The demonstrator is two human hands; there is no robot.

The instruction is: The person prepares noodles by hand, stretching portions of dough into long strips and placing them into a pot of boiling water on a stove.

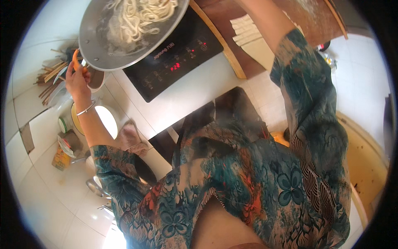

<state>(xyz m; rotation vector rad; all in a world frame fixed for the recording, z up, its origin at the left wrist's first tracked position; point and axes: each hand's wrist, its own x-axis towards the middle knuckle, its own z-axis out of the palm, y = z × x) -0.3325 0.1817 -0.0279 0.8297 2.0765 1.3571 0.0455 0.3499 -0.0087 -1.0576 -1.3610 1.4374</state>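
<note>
My left hand [78, 84] is closed around an orange side handle [76, 62] of a grey metal pan [93, 46]. Pale thick noodles [133, 21] lie in cloudy liquid inside it, heaped toward the far side. The pan overlaps a black Joyoung induction cooktop [186, 56] with red lights lit on its panel. My right hand is out of view past the top edge; only the forearm shows, reaching over a wooden board [214, 9]. Below that forearm, flat pale dough [255, 46], cut into strips at one end, rests on the board.
Many chopsticks [51, 74] stand in a holder left of the pan. A cream-rimmed basin [105, 118], a pinkish cloth [129, 137], a green-lidded jar [62, 124] and an opened packet [70, 143] line the tiled counter near my left arm. The board's edge [230, 59] borders the cooktop.
</note>
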